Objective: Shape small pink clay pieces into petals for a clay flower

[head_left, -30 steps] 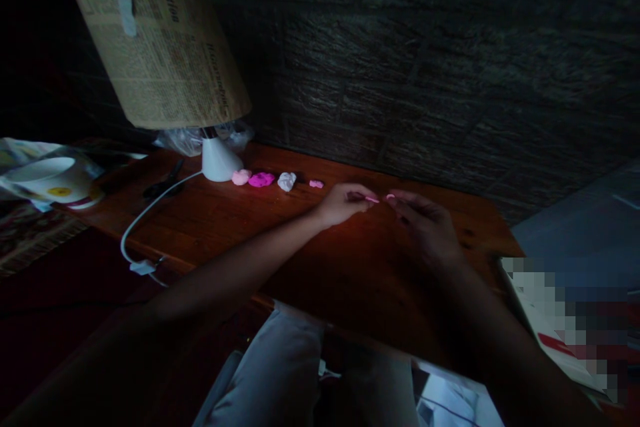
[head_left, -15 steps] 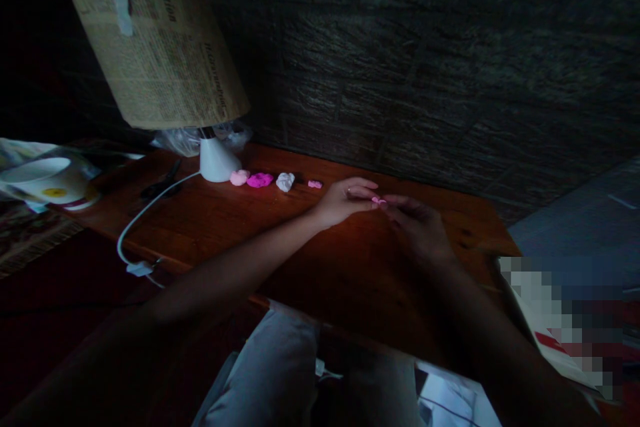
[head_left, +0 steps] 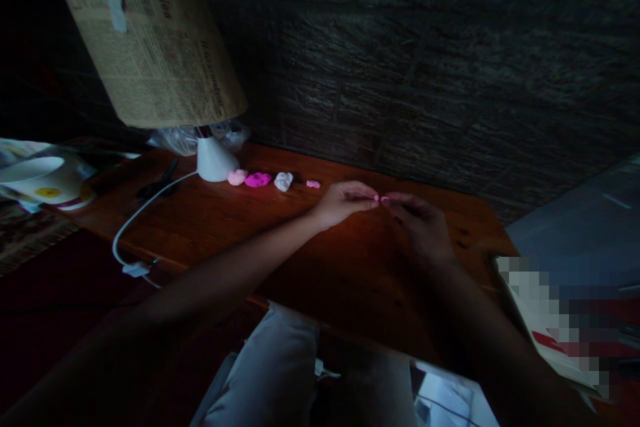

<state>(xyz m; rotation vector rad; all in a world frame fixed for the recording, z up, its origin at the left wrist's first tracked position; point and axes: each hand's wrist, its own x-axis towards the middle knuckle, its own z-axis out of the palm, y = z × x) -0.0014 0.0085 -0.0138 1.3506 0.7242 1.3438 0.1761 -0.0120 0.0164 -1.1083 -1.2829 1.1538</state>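
Above the wooden table (head_left: pixel 200 230), my left hand (head_left: pixel 345 202) pinches a small bit of pink clay (head_left: pixel 377 198) between thumb and fingertips. Right beside it, my right hand (head_left: pixel 423 223) is closed on another pink clay bit (head_left: pixel 385 199), with a narrow gap between the two pieces. To the left of my hands lie a small pink clay piece (head_left: pixel 313 184), a white clay lump (head_left: pixel 283 181), a magenta clay lump (head_left: pixel 258 179) and a light pink clay lump (head_left: pixel 237 177), in a row.
A lamp with a newsprint shade (head_left: pixel 155 40) stands at the back left, its white cord (head_left: pixel 123 230) trailing over the front edge. Scissors (head_left: pixel 159 183) and a paper cup (head_left: pixel 45 181) are further left. A stone wall (head_left: pixel 400 67) rises behind the table.
The pink clay held between my hands has come apart into two bits, one in each hand. The fingertips have drawn slightly apart.
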